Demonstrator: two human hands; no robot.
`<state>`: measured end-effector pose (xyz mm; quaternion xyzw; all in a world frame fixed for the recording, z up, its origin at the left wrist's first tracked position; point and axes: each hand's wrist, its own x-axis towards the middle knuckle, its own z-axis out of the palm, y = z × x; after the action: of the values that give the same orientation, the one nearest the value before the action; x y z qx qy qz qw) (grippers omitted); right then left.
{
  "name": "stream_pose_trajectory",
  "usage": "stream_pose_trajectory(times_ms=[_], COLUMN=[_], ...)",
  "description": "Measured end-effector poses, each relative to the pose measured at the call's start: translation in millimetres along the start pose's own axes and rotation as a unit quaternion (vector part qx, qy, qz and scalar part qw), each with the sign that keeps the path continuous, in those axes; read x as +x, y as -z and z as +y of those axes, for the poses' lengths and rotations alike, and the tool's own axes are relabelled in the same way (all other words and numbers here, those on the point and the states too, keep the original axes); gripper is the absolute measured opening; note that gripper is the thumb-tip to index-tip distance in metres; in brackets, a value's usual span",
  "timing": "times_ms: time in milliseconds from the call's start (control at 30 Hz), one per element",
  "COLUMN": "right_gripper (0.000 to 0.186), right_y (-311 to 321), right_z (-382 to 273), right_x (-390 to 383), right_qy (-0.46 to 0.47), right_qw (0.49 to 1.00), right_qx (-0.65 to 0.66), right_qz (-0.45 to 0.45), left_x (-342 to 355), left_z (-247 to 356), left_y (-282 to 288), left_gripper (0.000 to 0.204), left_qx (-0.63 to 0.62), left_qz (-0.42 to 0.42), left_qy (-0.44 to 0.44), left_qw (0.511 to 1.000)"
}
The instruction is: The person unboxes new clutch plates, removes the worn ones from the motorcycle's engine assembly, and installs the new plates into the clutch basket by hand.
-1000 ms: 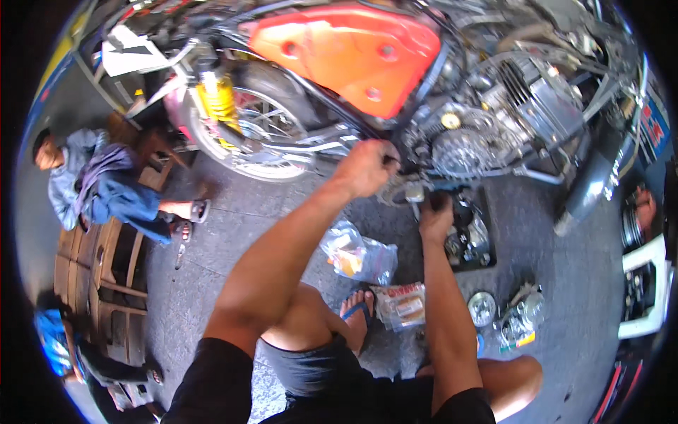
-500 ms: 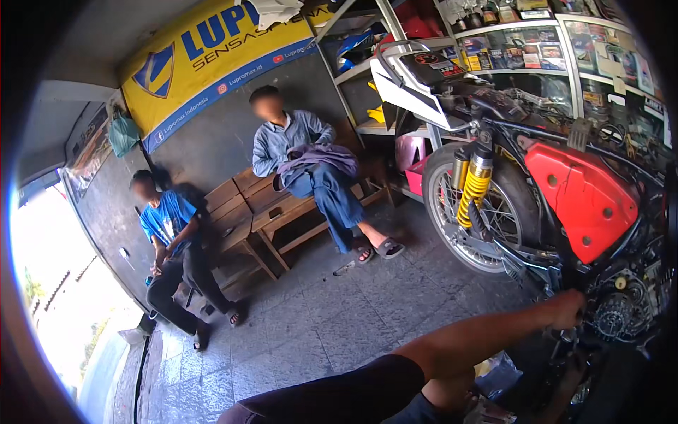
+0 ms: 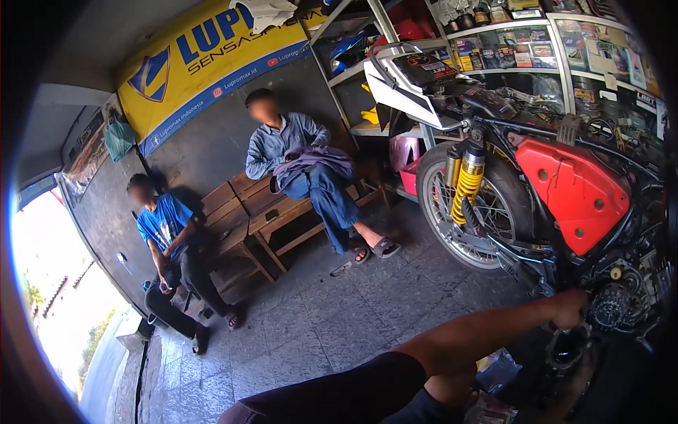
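My left arm reaches across from the lower edge. My left hand [image 3: 568, 309] is closed at the top of a ring-shaped metal engine cover [image 3: 565, 349], just left of the opened motorcycle engine [image 3: 621, 300]. In the engine a round toothed clutch basket [image 3: 609, 307] is exposed. Low at the right, in deep shadow, my right hand [image 3: 580, 378] is beside the cover's lower edge; its fingers are too dark to make out. The motorcycle [image 3: 487, 205] has a red side panel [image 3: 571, 191] and a yellow-sprung shock absorber [image 3: 467, 187].
Beneath my left arm lies a clear plastic packet [image 3: 498, 369]. Two people sit at the wall, one in blue [image 3: 168, 222], one in a grey-blue shirt [image 3: 282, 145], by a wooden bench [image 3: 272, 219]. Behind the motorcycle stands a glass display case [image 3: 522, 53]. Grey tiles [image 3: 318, 311] cover the floor.
The ring-shaped cover now shows clearly under my left hand, facing more toward me. The view has shifted slightly. The person in blue has lowered a hand a little.
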<state>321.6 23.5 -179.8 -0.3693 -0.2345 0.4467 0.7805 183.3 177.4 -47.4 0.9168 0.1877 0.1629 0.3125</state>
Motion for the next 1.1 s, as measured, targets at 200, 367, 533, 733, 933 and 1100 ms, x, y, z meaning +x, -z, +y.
stream_pose_trajectory(times_ms=[200,367,533,733,933,1100], right_gripper=[0.059,0.048,0.04,0.042,0.033,0.026], right_y=[39.5,31.7,21.7,26.3,15.1,-23.7], right_z=[7.6,-12.8,-5.6,-18.7,-29.4,-42.7], right_x=[7.8,5.5,4.5,0.5,-7.4,-15.4], right_qy=[0.024,-0.003,0.014,0.038,0.152,0.043], right_qw=[0.996,0.995,0.993,0.994,0.961,0.992], right_qx=[-0.056,-0.072,-0.023,-0.021,-0.221,-0.027], right_qz=[0.06,0.07,0.118,0.096,0.072,0.115], left_x=[2.5,1.5,3.6,-8.4,-6.3,-9.2], left_z=[19.2,17.2,-4.3,25.8,38.0,18.6], left_y=[10.1,8.7,-1.8,20.3,34.1,25.8], left_gripper=[0.013,0.02,0.017,0.021,0.037,0.012], left_qx=[-0.179,-0.208,-0.143,-0.125,-0.147,-0.295], left_qz=[0.081,0.114,0.136,0.081,-0.004,0.014], left_qy=[0.064,0.073,0.005,0.023,0.108,0.129], left_qw=[0.978,0.969,0.98,0.989,0.983,0.946])
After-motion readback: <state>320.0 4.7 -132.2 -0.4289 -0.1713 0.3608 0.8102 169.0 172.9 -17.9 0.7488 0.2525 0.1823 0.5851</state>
